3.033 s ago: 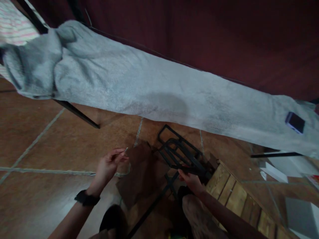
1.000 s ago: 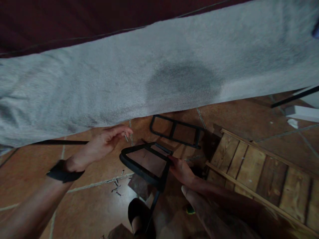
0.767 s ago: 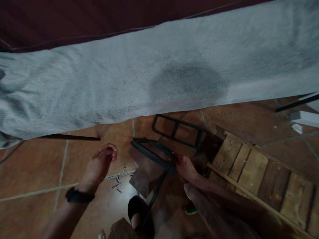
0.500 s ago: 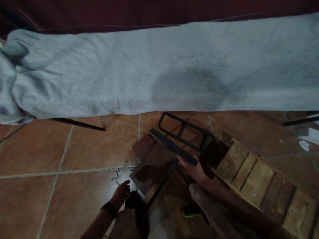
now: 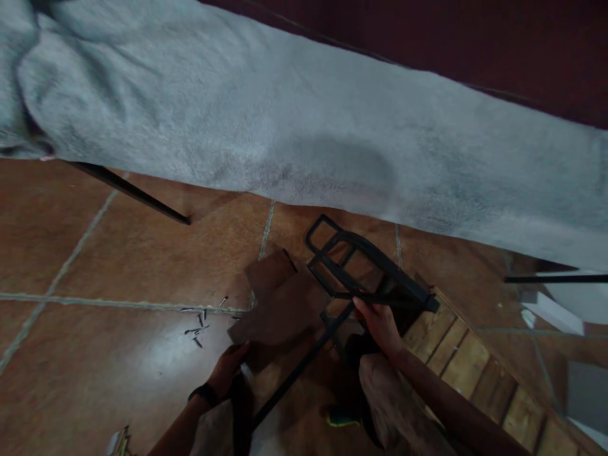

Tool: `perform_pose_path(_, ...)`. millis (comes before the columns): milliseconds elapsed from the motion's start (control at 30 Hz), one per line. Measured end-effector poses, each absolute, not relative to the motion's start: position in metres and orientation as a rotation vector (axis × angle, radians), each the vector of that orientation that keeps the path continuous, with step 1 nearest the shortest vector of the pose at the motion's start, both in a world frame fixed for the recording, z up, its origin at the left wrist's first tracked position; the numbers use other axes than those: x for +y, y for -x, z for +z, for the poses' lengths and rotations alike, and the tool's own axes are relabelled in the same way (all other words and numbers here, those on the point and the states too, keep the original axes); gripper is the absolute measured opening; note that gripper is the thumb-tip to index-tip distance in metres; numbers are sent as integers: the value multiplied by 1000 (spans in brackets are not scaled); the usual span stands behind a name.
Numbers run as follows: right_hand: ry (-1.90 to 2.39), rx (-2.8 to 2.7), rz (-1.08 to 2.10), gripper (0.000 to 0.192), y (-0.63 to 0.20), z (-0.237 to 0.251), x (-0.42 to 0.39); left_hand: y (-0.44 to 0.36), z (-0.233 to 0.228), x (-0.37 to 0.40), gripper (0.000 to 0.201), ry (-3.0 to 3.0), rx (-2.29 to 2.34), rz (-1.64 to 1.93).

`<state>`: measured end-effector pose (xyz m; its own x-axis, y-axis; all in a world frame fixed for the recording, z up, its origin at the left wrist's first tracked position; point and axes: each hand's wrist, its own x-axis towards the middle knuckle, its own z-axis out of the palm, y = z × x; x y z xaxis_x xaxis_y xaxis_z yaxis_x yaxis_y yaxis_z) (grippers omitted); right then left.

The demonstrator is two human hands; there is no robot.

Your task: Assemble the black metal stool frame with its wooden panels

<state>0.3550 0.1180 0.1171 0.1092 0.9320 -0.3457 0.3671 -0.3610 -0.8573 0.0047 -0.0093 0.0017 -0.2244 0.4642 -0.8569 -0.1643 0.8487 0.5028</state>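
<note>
My right hand (image 5: 382,326) is closed around a bar of a black metal frame (image 5: 380,256), which is tilted above the floor. A long black leg (image 5: 301,364) slants down from near that hand toward my left knee. My left hand (image 5: 228,370) has its fingers together at the lower-left edge of a brown panel (image 5: 285,310); its grip there is partly hidden in shadow. A smaller brown piece (image 5: 268,273) lies at the panel's far side. Several small screws (image 5: 199,329) are scattered on the tiles beyond my left hand.
A slatted wooden piece (image 5: 479,373) lies to the right. Grey-white cloth (image 5: 285,120) hangs across the far side, with thin dark legs (image 5: 137,193) under it. White scraps (image 5: 553,313) lie at far right, and a small bundle of yellowish hardware (image 5: 122,440) at bottom left.
The black metal frame has turned in my right hand, so its open loops now face me. My left hand has moved from beside the screws to the brown panel's edge. The view has rotated.
</note>
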Motion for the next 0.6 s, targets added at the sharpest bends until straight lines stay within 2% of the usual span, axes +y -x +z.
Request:
perform_pose_path(233, 1895, -1093, 1265, 43, -366, 102, 124, 10, 36, 1, 55, -156, 1570, 850)
perform_pose_path(400, 1819, -736, 1388, 42, -360, 99, 120, 41, 83, 25, 42, -429, 1739, 945)
perform_pose_path(600, 1758, -599, 1428, 42, -354, 108, 121, 39, 133, 52, 35, -333, 1764, 1013)
